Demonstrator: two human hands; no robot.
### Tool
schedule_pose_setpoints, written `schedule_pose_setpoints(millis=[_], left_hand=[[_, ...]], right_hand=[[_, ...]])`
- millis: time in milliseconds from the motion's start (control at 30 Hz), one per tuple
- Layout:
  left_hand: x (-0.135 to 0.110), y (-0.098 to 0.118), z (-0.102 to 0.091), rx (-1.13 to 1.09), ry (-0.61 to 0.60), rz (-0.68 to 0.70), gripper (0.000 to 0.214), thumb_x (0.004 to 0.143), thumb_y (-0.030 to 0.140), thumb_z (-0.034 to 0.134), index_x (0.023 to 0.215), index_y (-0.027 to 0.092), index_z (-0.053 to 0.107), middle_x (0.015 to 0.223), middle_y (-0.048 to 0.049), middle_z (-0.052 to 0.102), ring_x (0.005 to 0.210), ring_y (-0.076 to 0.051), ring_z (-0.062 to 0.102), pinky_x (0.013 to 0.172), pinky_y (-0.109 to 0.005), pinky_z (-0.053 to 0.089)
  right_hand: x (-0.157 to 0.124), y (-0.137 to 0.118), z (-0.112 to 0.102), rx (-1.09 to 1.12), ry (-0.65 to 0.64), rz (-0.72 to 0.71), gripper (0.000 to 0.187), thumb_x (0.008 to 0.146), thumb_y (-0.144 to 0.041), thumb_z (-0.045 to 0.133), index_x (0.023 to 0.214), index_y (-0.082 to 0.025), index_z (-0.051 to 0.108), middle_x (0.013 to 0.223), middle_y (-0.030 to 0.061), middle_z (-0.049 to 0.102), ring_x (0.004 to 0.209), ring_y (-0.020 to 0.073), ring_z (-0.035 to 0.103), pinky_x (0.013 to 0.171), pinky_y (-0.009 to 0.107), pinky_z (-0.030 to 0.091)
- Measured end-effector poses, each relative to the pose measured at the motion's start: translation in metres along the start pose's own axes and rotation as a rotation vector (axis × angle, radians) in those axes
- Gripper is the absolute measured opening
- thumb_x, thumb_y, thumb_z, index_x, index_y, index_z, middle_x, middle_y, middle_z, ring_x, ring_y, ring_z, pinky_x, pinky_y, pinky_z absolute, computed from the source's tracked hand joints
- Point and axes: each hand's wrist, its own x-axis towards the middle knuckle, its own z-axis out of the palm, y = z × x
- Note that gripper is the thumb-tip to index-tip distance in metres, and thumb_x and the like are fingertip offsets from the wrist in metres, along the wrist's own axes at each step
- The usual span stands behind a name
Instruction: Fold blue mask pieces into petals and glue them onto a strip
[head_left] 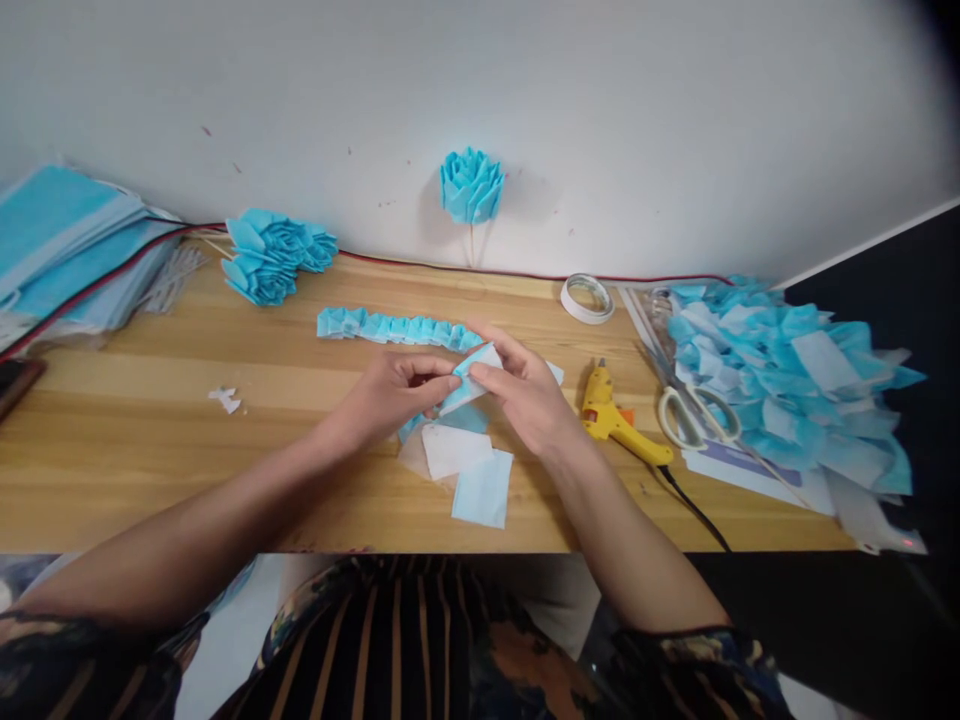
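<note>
My left hand [390, 395] and my right hand [521, 390] meet over the middle of a wooden table [150, 450]. Both pinch a small folded piece of light blue paper [471, 378], fingers closed on it. Just below the hands lie a few loose paper squares [469, 470], white and pale blue. A long row of folded blue pieces [394, 327] stretches along the table just beyond my hands, its right end near my right fingers.
A yellow glue gun [611, 415] with black cord lies right of my right hand. Scissors [694, 412], a tape roll [587, 298] and a heap of blue paper squares [795, 375] sit at right. Blue paper flowers [274, 255], a single flower on the wall [471, 185], stacked blue sheets [67, 245] at left.
</note>
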Motion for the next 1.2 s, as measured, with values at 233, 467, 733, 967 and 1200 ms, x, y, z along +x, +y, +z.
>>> schedule_pose_setpoints(millis=[233,467,733,967,1200], left_hand=[[-0.0006,-0.0006,-0.0012,0.073,-0.014,0.033,0.035,0.088,0.04,0.055,0.062,0.016,0.059,0.056,0.0026,0.054,0.056,-0.01,0.049,0.058,-0.023,0.038],[0.0002,-0.0016,-0.0009,0.076,0.003,0.024,0.039,0.089,0.041,0.053,0.059,0.017,0.056,0.054,0.0017,0.056,0.055,-0.01,0.05,0.056,-0.022,0.039],[-0.0005,-0.0047,0.0019,0.147,0.065,0.057,0.036,0.087,0.04,0.054,0.059,0.017,0.057,0.054,0.0022,0.052,0.054,-0.009,0.047,0.05,-0.021,0.034],[0.0,-0.0027,0.0005,0.146,0.071,0.081,0.035,0.086,0.039,0.054,0.059,0.017,0.058,0.054,0.0018,0.054,0.055,-0.011,0.05,0.051,-0.021,0.038],[0.0001,-0.0015,-0.002,0.141,0.063,0.053,0.039,0.087,0.043,0.055,0.057,0.018,0.059,0.053,0.0016,0.056,0.054,-0.011,0.049,0.052,-0.021,0.038]], right_hand=[[-0.0013,0.0028,0.0027,-0.108,0.047,-0.075,0.047,0.078,-0.033,0.074,0.124,-0.027,0.069,0.087,-0.002,0.068,0.079,0.0139,0.058,0.076,0.031,0.047],[-0.0035,-0.0004,-0.0001,-0.136,0.051,-0.107,0.037,0.083,-0.037,0.072,0.119,-0.029,0.072,0.086,-0.0019,0.067,0.078,0.0137,0.057,0.074,0.029,0.046],[-0.0013,-0.0009,-0.0015,-0.118,0.041,-0.032,0.034,0.083,-0.051,0.071,0.106,-0.026,0.076,0.081,-0.0013,0.065,0.076,0.0142,0.057,0.075,0.029,0.046],[0.0016,-0.0014,-0.005,-0.079,0.114,-0.08,0.027,0.089,-0.046,0.061,0.091,-0.024,0.077,0.079,-0.0003,0.063,0.075,0.0141,0.055,0.071,0.028,0.044],[0.0025,-0.0052,-0.0057,-0.075,0.125,-0.063,0.015,0.076,-0.033,0.073,0.086,-0.022,0.07,0.081,-0.002,0.064,0.075,0.0128,0.055,0.073,0.027,0.044]])
